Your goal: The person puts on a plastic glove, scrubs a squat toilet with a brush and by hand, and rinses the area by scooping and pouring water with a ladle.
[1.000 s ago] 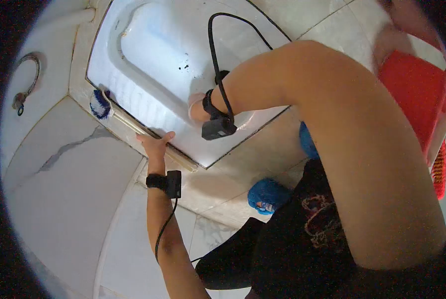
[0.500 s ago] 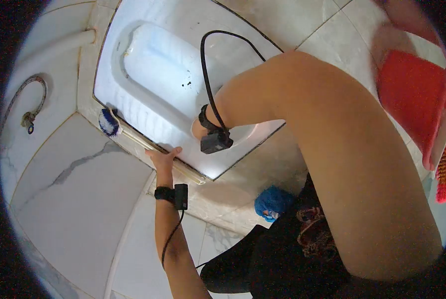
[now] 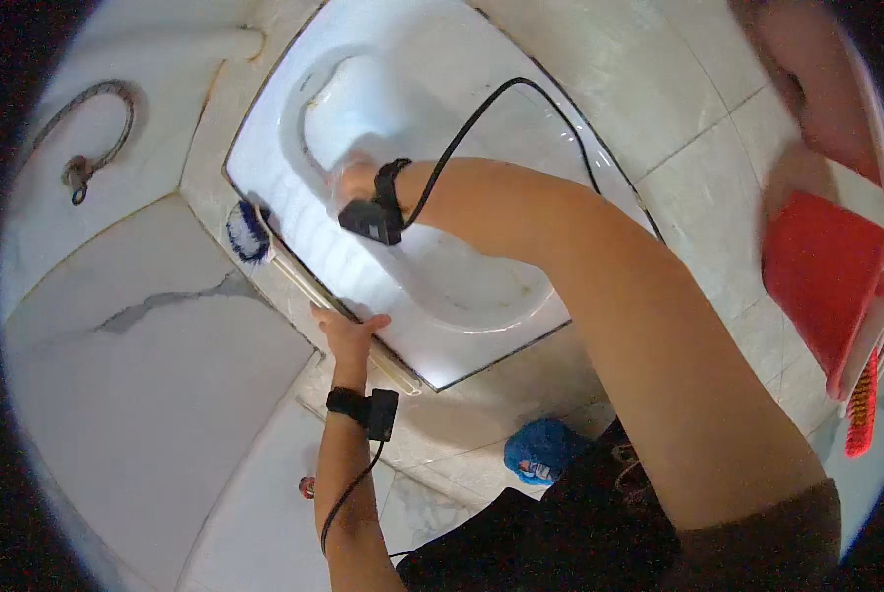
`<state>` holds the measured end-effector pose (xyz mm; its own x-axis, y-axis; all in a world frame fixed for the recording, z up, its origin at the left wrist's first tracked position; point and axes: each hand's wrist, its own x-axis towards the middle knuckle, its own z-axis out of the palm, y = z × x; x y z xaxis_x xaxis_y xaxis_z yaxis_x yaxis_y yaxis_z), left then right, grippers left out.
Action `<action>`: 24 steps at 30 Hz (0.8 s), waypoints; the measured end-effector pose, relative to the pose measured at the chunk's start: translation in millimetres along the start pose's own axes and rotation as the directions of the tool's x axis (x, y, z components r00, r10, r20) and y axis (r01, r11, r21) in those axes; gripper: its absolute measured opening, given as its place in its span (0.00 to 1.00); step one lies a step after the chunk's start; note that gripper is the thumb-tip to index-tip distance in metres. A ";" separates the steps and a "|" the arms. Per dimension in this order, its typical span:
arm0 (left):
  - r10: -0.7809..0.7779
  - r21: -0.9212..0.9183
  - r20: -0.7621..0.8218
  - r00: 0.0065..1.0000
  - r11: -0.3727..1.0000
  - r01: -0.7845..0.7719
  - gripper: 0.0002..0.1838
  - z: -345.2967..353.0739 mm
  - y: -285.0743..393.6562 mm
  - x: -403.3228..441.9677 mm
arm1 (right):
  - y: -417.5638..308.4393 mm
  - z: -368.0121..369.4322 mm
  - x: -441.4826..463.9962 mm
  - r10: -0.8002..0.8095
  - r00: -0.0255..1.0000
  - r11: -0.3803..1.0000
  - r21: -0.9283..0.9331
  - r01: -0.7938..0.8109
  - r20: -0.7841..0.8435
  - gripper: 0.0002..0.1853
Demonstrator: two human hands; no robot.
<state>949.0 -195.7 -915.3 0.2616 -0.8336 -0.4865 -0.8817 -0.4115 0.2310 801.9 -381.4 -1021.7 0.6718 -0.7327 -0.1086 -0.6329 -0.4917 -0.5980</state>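
Note:
My right hand [image 3: 356, 178] is down over the bowl of a white squat toilet [image 3: 427, 340], near its left side. Its fingers are blurred and partly hidden by the wrist, so I cannot make out whether it holds anything. My left hand [image 3: 348, 331] lies with thumb and fingers spread on the toilet's left edge, across the pale handle of a brush. That long-handled brush [image 3: 248, 234], with blue and white bristles, lies along the edge. Both wrists carry a strapped black box with a cable.
On the left wall hangs a braided hose [image 3: 126, 123]. A red plastic container [image 3: 812, 281] stands at the right, with an orange-red bristled brush [image 3: 861, 409] below it. A blue item [image 3: 545, 451] sits on the floor close to my dark clothing.
My right hand has moved up and left within the toilet bowl, from its near end. The left hand stays on the edge, while the whole view has shifted slightly.

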 end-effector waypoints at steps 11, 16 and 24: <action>-0.151 0.026 -0.024 0.988 0.988 0.152 0.70 -10.0 23.3 -9.9 | 13.6 -60.5 -31.9 0.143 0.988 0.767 0.637 -0.071 -0.061 0.14; -0.185 0.064 -0.061 0.981 0.980 0.189 0.68 -7.0 17.9 -8.6 | 0.8 -81.2 -60.7 0.083 0.996 0.304 0.951 -0.062 0.038 0.14; -0.175 0.073 -0.041 0.984 0.981 0.178 0.54 -6.7 10.7 -1.4 | -27.9 -94.1 -138.6 0.032 0.894 0.893 0.388 -0.226 0.447 0.17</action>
<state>941.8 -201.5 -906.5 0.4279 -0.7631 -0.4843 -0.8475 -0.5250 0.0784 690.2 -310.4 -915.1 0.7524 -0.4601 -0.4714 -0.5680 -0.0908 -0.8180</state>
